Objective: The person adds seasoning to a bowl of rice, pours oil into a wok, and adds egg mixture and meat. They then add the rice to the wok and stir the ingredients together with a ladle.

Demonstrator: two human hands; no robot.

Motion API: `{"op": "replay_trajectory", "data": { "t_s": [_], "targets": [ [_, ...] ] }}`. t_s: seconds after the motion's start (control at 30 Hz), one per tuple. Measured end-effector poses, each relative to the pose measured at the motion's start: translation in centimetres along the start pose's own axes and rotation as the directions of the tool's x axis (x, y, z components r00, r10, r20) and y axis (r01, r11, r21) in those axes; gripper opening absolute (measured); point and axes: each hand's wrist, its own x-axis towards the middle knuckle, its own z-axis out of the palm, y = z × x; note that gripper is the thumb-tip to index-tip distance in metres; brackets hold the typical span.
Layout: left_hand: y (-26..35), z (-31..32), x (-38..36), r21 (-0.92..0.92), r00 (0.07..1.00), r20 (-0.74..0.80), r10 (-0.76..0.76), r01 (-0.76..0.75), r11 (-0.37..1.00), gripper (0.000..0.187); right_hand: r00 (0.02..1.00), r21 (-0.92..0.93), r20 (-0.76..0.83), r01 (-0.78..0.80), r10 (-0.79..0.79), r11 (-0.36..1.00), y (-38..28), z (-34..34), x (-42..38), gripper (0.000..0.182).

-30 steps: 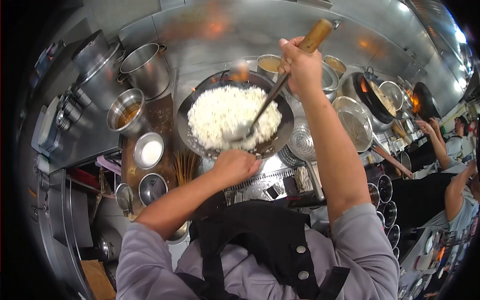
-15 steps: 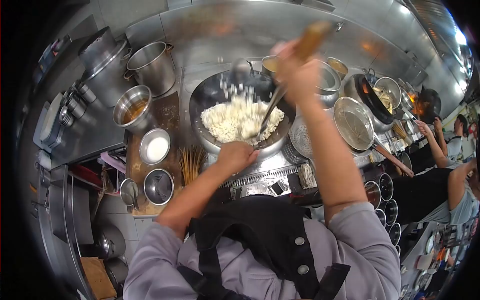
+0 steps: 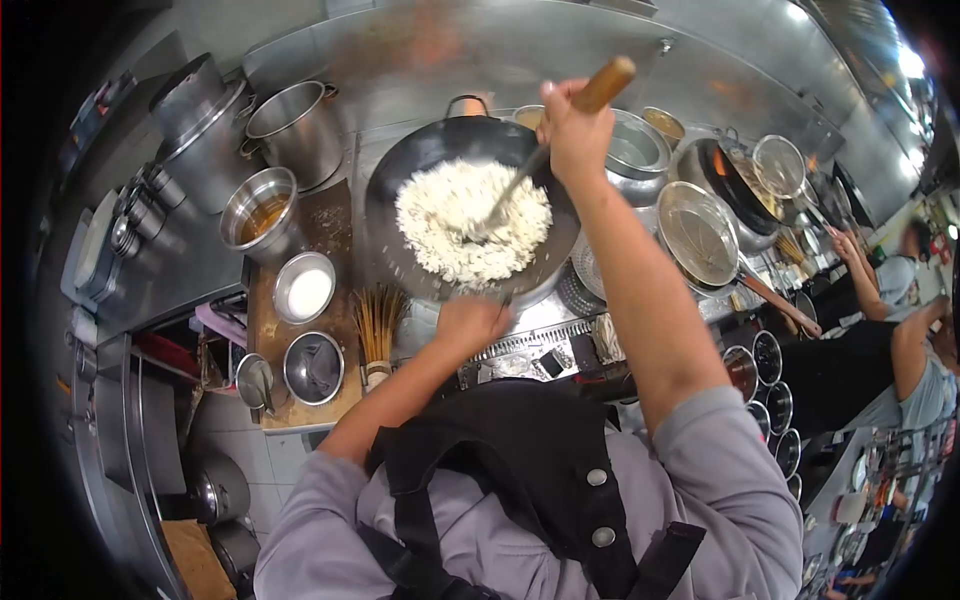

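A large dark wok (image 3: 400,262) holds a mound of white rice (image 3: 460,215). My left hand (image 3: 474,322) is closed on the wok's near edge; whatever it grips there is blurred. Above the wok's right side, my right hand (image 3: 578,135) is wrapped round the wooden handle of a long metal ladle (image 3: 518,182). The ladle slants down to the left, and its lower end is sunk in the rice.
Left of the wok are a bowl of white grains (image 3: 310,293), an empty-looking metal bowl (image 3: 313,368), a pot of brown liquid (image 3: 262,215) and a bamboo brush (image 3: 379,330). At right are a strainer (image 3: 698,235), another wok with flames and a co-worker (image 3: 880,360).
The wok has tilted towards me and its far handle now shows. The rice that was in the air is back in the wok. My right hand and the ladle have moved left.
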Motion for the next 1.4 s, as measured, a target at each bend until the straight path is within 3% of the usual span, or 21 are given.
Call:
{"op": "replay_trajectory", "data": {
  "t_s": [0.03,0.1,0.13,0.2,0.23,0.3,0.37,0.43,0.47,0.53,0.6,0.67,0.73,0.87,0.93,1.03,1.07,1.13,1.27,1.33,1.4],
  "targets": [
    [0.9,0.3,-2.1,0.041,0.988,0.147,-0.043,0.038,0.998,0.052,1.0,-0.011,-0.015,0.006,-0.006,1.0,-1.0,-0.7,1.4,0.021],
    [1.6,-0.8,-6.5,-0.003,0.986,0.149,0.078,-0.078,0.997,0.052,0.998,0.174,0.026,-0.054,0.051,0.983,-5.3,-0.3,4.4,0.021],
    [1.5,-2.1,-7.2,-0.036,0.974,0.141,0.179,-0.176,0.984,0.051,0.999,0.179,0.03,-0.049,0.045,0.983,-7.8,0.0,4.9,0.021],
    [1.8,-5.8,-3.4,0.082,0.988,0.109,0.113,-0.122,0.989,0.048,0.978,0.257,0.174,0.07,-0.118,0.964,-10.7,0.3,2.9,0.021],
    [0.7,-5.8,-1.3,0.067,0.982,-0.048,0.181,-0.177,0.982,0.046,0.98,0.259,0.177,0.044,-0.092,0.965,-9.5,0.5,0.9,0.021],
    [-0.6,-3.4,1.7,0.03,0.981,-0.138,0.134,-0.131,0.991,0.047,0.985,-0.102,0.172,0.007,0.011,0.995,-5.4,1.1,-2.2,0.023],
    [-0.5,-1.2,1.5,0.03,0.973,-0.209,0.099,-0.095,0.995,0.047,0.996,-0.12,0.04,0.079,-0.075,0.99,-0.4,1.2,-2.1,0.025],
    [1.2,0.2,-2.7,-0.004,0.998,0.058,-0.029,0.029,1.0,0.046,0.999,-0.115,0.004,0.054,-0.054,0.992,-2.3,1.0,0.0,0.025],
    [1.6,0.2,-5.3,0.088,0.988,0.145,0.044,-0.057,0.994,0.044,0.999,-0.028,0.019,0.031,-0.03,0.999,-5.6,1.1,2.1,0.024],
    [2.0,-3.8,-6.0,-0.014,0.987,0.034,0.154,-0.154,0.988,0.047,0.999,0.077,0.049,0.002,-0.006,0.997,-9.9,1.8,4.2,0.023],
    [1.9,-7.2,-1.4,0.09,0.99,0.11,0.085,-0.095,0.991,0.046,0.984,0.167,0.159,0.051,-0.078,0.985,-11.8,1.5,1.6,0.022],
    [0.6,-5.7,2.0,-0.024,0.973,-0.159,0.169,-0.175,0.984,0.048,0.982,-0.183,0.154,0.136,-0.108,0.974,-7.7,1.7,-2.3,0.022],
    [0.5,-1.1,1.0,0.042,0.998,-0.063,0.019,-0.016,0.999,0.048,0.992,-0.082,0.07,0.113,-0.107,0.99,0.0,1.4,-3.2,0.022],
    [2.1,-1.4,-7.5,-0.028,0.98,0.179,0.091,-0.087,0.996,0.046,0.998,-0.036,0.046,0.037,-0.035,0.999,-5.8,0.6,2.4,0.022],
    [2.2,-4.2,-5.9,0.019,0.986,0.137,0.1,-0.103,0.994,0.046,0.983,0.198,0.164,0.053,-0.087,0.979,-9.8,1.2,3.8,0.021],
    [0.9,-7.6,-0.5,0.147,0.992,0.097,0.085,-0.098,0.984,0.046,0.975,0.023,0.188,0.117,-0.119,0.993,-11.1,1.8,-0.6,0.021],
    [-0.2,-6.3,1.2,0.079,0.985,-0.045,0.164,-0.16,0.984,0.045,0.982,-0.052,0.187,0.036,-0.026,0.998,-8.8,2.4,-2.8,0.022],
    [-0.5,-2.0,1.1,0.071,0.984,-0.16,0.081,-0.071,0.995,0.045,0.988,-0.013,0.125,0.096,-0.093,0.995,-1.1,2.0,-4.3,0.023],
    [1.7,-0.4,-7.3,0.028,0.988,0.109,0.11,-0.114,0.993,0.048,0.998,-0.138,0.054,-0.015,0.023,0.99,-6.5,1.9,1.8,0.024],
    [2.2,-3.6,-7.5,0.028,0.985,0.092,0.148,-0.151,0.988,0.047,0.993,0.118,0.118,0.001,-0.016,0.993,-9.8,2.0,3.3,0.02],
    [2.3,-7.0,-3.5,0.149,0.991,0.017,0.136,-0.137,0.979,0.046,0.988,0.062,0.15,0.022,-0.031,0.998,-10.9,1.9,1.3,0.021]
  ]
}}
